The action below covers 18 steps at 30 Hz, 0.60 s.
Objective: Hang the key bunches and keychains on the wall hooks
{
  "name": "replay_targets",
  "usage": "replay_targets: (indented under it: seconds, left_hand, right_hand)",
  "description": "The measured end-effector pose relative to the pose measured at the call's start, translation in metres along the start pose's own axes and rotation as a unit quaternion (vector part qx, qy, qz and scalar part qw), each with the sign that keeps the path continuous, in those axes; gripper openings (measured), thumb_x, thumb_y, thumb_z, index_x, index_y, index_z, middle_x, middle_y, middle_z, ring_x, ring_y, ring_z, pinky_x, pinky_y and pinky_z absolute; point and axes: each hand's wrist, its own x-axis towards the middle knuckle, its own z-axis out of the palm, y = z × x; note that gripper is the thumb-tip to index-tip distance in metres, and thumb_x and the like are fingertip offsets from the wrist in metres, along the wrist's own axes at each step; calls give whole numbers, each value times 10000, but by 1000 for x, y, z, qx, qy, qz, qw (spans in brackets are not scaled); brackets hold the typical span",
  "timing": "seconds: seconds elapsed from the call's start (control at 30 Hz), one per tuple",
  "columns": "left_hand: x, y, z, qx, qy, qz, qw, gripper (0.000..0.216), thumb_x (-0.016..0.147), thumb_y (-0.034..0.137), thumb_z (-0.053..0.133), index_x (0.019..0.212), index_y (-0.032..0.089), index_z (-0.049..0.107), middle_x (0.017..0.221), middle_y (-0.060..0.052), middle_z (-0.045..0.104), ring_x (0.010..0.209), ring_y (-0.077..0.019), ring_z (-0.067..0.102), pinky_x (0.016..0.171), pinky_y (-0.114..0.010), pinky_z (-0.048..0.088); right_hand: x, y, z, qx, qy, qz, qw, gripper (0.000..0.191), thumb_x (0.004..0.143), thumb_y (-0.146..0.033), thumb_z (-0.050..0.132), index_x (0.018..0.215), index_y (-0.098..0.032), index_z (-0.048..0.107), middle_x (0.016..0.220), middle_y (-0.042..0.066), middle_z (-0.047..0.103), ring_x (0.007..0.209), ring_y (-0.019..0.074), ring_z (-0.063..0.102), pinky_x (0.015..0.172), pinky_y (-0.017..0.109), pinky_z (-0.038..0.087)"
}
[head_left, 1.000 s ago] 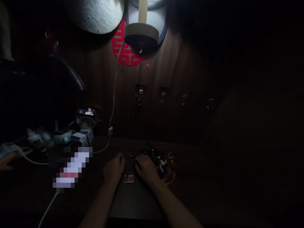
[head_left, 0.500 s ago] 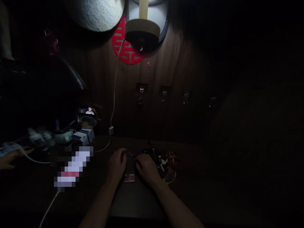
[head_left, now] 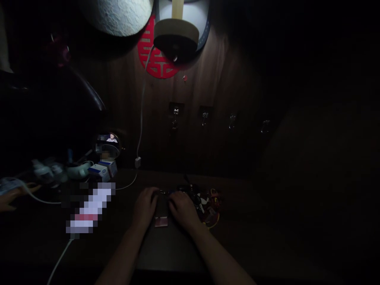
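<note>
Reaching over the dark surface (head_left: pixel 169 253), the left hand (head_left: pixel 146 206) and the right hand (head_left: pixel 183 206) are held side by side, with a narrow gap left between them. In that gap a small metal clasp (head_left: pixel 162 192) can be seen near the left fingertips, a placing by which it could be worked from either side. The left hand is bent inward with its fingers curled; whether anything is pinched cannot be told, the fingertips being lost in shadow. The right hand is set palm down at the left edge of a jumble of keys (head_left: pixel 201 207), perhaps so that the pile is steadied, but its grip cannot be told either. A yellow cord (head_left: pixel 214 226) is looped at the pile's near right side. Closer to the body, a small pinkish flat piece (head_left: pixel 161 222) is laid between the wrists, apart from both hands, seemingly out of the fingers' way yet easily reached. A white cable (head_left: pixel 141 118) is hung down the wall from a round wooden fixture (head_left: pixel 176 31), presumably so that it is powered. Metal hooks (head_left: pixel 205 115) are fixed in a row, probably for hanging things.
</note>
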Motion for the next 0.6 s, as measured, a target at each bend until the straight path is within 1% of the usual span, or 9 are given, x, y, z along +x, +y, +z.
replay_targets:
  seconds: [0.1,0.17,0.27,0.4,0.47,0.6]
  left_hand:
    - [0,7,0,-65,43,-11,997,178,811,280,455,910,227,593,925,-43,646,900,-203,605,820,-345,474]
    - [0,13,0,-98,57,-18,993,182,809,315,460,902,226,590,922,-41,648,900,-202,609,825,-349,477]
    - [-1,19,0,-137,52,-27,989,192,802,340,474,903,224,588,917,-34,653,893,-194,612,829,-342,478]
    - [-1,23,1,-177,40,-38,983,185,768,354,517,875,227,599,879,-19,664,861,-182,621,811,-321,486]
    - [-1,23,1,-195,30,-43,979,179,751,350,537,863,227,602,860,-12,670,843,-177,627,804,-314,489]
    - [-1,23,4,-231,13,-48,972,196,739,352,546,874,222,602,855,-13,679,831,-171,639,788,-306,499]
  right_hand:
    - [0,1,0,19,11,-3,1000,149,841,-148,466,909,-197,589,906,52,634,891,189,557,812,314,392]
    - [0,1,0,47,30,0,998,176,858,-160,447,953,-201,590,929,56,643,900,187,567,819,320,399]
    - [-1,-1,-3,104,65,7,992,231,868,-205,450,1065,-209,571,1016,65,650,944,192,577,845,338,409]
    - [-2,-4,-5,150,79,25,985,336,836,-276,518,1169,-231,535,1099,64,637,982,204,578,860,352,430]
    - [-2,-3,-4,163,85,45,982,364,831,-301,527,1190,-241,526,1120,59,630,996,206,575,856,351,442]
    - [-2,0,-2,196,84,55,975,309,852,-282,501,1154,-246,552,1095,43,641,1001,195,578,865,343,443]
